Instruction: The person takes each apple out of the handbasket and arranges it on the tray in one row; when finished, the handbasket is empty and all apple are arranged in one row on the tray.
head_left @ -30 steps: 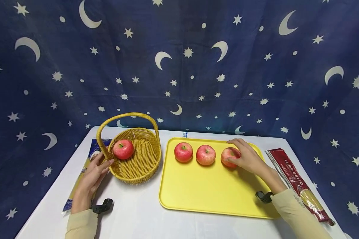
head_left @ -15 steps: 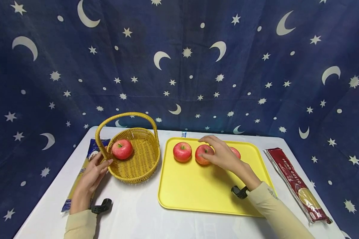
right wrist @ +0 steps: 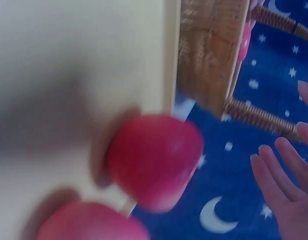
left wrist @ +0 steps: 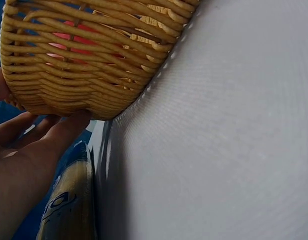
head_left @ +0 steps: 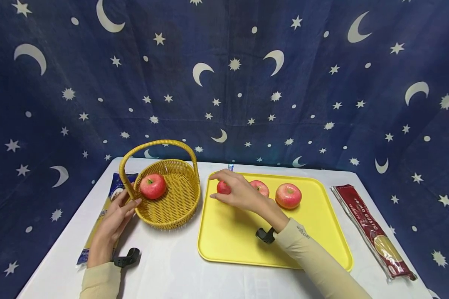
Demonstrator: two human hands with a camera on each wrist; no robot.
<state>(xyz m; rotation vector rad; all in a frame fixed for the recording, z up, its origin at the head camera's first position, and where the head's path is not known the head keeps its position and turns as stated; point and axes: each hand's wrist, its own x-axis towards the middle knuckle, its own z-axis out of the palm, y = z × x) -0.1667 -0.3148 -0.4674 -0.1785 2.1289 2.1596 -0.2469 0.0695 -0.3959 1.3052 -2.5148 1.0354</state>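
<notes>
My left hand point(head_left: 114, 220) holds the side of a yellow wicker basket point(head_left: 172, 224); its thumb lies over the rim. In the left wrist view, the fingers point(left wrist: 69, 127) bear against the woven outer wall. One red apple point(head_left: 153, 186) lies inside the basket. My right hand point(head_left: 239, 193) reaches over the leftmost apple point(head_left: 223, 187) on a yellow tray point(head_left: 239, 245), thumb and fingers spread and partly covering it. In the right wrist view, that hand's fingers are extended and apart from the apples. The middle apple point(head_left: 260, 188) and right apple point(head_left: 288, 196) sit on the tray.
A blue-and-yellow packet point(head_left: 97, 232) lies left of the basket, partly under the left forearm. Right of the tray is a red spaghetti packet point(head_left: 372, 230). The white table point(head_left: 164, 265) ends at a dark blue curtain point(head_left: 224, 83) with moons and stars.
My right hand has moved left across the tray, from the right apple past the middle one to the leftmost. The apples, basket and left hand have stayed in place.
</notes>
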